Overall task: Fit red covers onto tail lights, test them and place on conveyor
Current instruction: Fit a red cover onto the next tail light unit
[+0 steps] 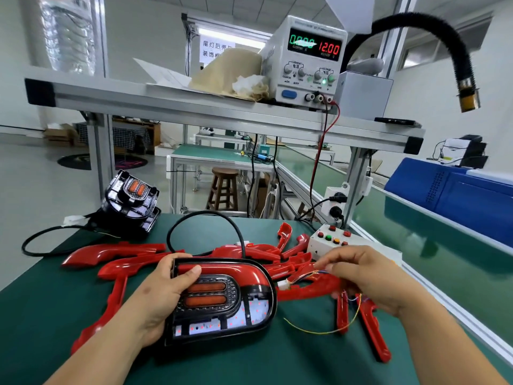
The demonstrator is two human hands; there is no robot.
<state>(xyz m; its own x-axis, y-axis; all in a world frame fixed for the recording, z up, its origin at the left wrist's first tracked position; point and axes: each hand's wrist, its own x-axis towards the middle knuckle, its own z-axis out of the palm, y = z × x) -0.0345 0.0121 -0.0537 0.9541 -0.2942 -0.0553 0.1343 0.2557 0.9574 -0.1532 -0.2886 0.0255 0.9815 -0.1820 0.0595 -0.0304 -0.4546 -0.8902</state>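
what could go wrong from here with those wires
The thin coloured wires by the right hand trail over the loose red plastic covers and could snag when pulled. The white bench power supply shows 12.00 on its voltage display, so stray wire ends touching might short. Only the left hand grips the black oval tail light with its red cover; it may slip.

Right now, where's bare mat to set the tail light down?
Bare mat at the near-left corner, left of the red covers, and a strip at the near edge between the forearms. Conveyor by the button box is bare. Crowded: covers and wires, centre to right.
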